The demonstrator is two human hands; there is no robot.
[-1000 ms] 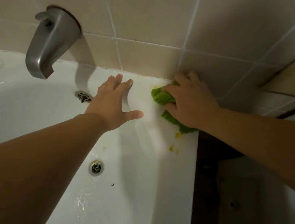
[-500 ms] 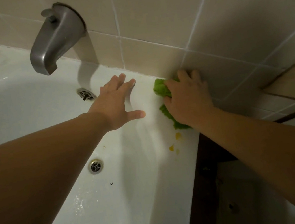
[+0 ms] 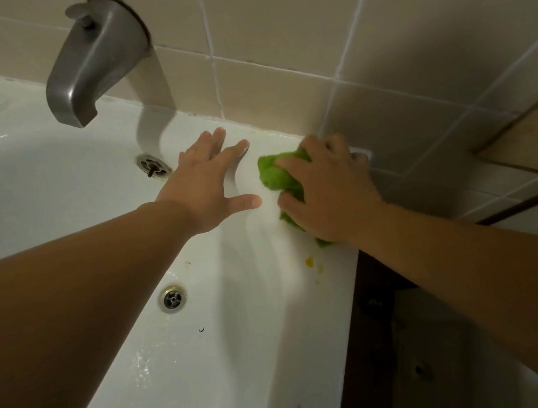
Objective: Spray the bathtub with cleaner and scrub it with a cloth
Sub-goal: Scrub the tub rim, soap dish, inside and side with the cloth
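The white bathtub [image 3: 306,330] fills the lower left of the view, its rim corner meeting the tiled wall. My right hand [image 3: 331,191] presses a bunched green cloth [image 3: 277,171] onto the rim at that corner, fingers curled over it; most of the cloth is hidden under the palm. My left hand [image 3: 212,180] lies flat with fingers spread on the tub's inner wall just left of the cloth, holding nothing. Small yellow stains [image 3: 310,263] dot the rim right below the cloth. No spray bottle is in view.
A grey metal spout [image 3: 92,62] juts from the beige tiled wall [image 3: 271,30] above the tub. An overflow fitting [image 3: 152,165] and a drain [image 3: 173,298] sit in the tub. A dark gap and floor [image 3: 384,343] lie right of the rim.
My right hand has slid the green cloth a little along the rim by the wall corner. The left hand stays planted on the tub wall. The view has shifted slightly.
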